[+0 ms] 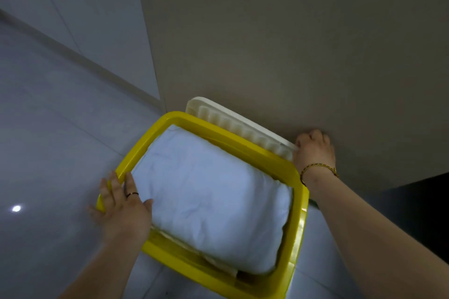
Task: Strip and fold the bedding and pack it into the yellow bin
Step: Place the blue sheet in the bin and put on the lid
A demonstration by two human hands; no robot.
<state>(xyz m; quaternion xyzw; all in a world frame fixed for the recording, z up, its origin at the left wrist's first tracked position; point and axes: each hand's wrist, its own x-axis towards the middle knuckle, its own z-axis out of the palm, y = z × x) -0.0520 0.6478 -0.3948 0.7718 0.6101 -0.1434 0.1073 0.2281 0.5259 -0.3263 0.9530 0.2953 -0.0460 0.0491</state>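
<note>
Two bare arms reach in from the near edge. The yellow bin sits on the shiny grey floor, in the middle of the view and a bit to the right. Inside it lies the white bedding, folded into a soft, puffy bundle. It fills almost the whole bin and comes up close to the rim. Something pale peeks out under it at the near side, but I cannot tell what it is.

The left hand is at the near left corner of the bin. Its fingers are straight and lie flat over the rim, with the thumb touching the bedding. One finger has a thin ring on it.

A small bright spot of light shows on the floor at the far left.

On the right stands a dark thing, too dim to make out.

Farther back, the right hand has its fingers curled round the right end of a white lid. A gold and dark bracelet is on that wrist. The lid stands on its edge just behind the bin, between the bin and a plain beige wall.
</note>
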